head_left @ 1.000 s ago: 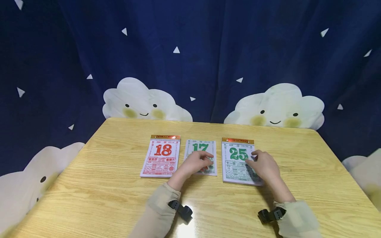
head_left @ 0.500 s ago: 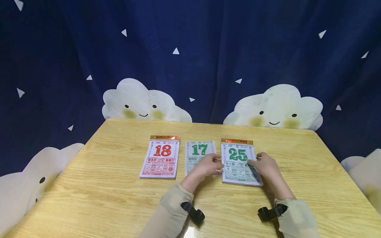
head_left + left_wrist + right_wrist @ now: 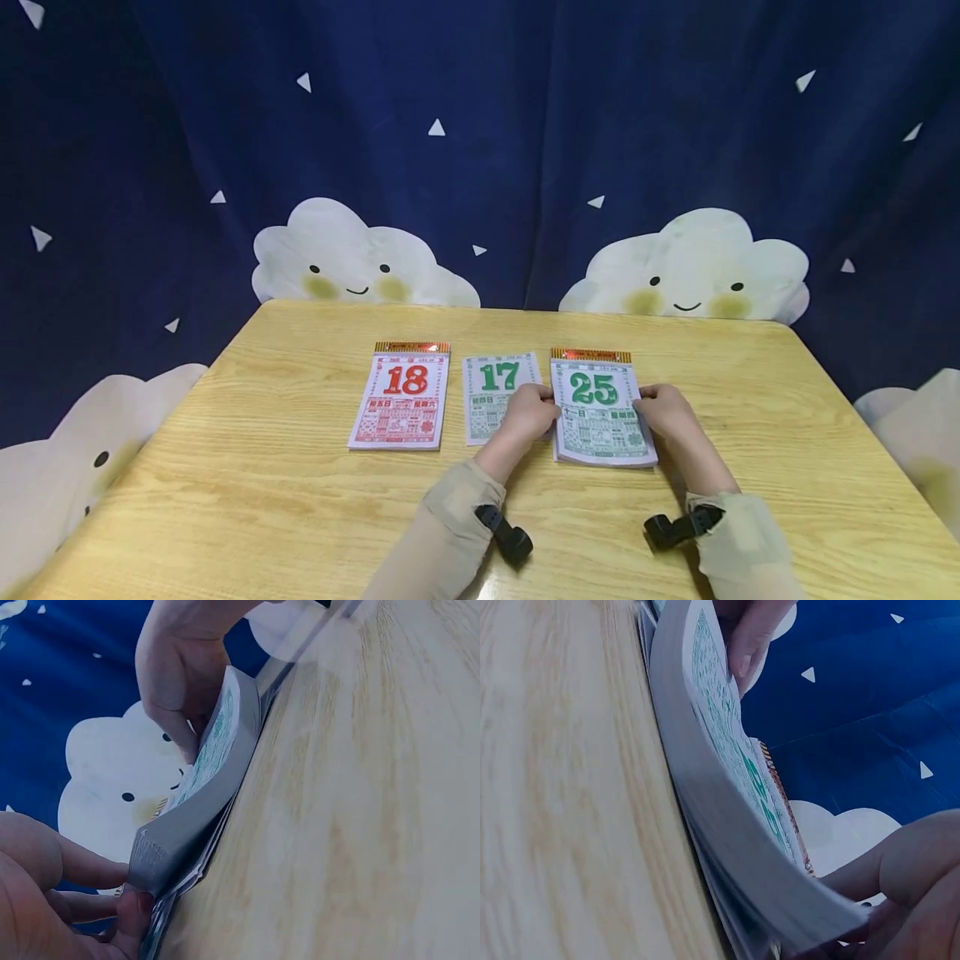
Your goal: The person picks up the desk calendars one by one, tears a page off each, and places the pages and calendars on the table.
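Green-25 cal. pad (image 3: 602,429) is pinched at its 9 o'clock edge by L hand (image 3: 531,412) & at 3 o'clock by R hand (image 3: 666,410), prob. so wt. is shared evenly; 17 sheet (image 3: 498,377) is set approx. 9 o'clock.

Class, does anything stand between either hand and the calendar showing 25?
Nothing visible does: the left hand and right hand hold the 25 calendar by its opposite sides. The 17 sheet lies left of it, partly hidden by the left hand, blocking neither.
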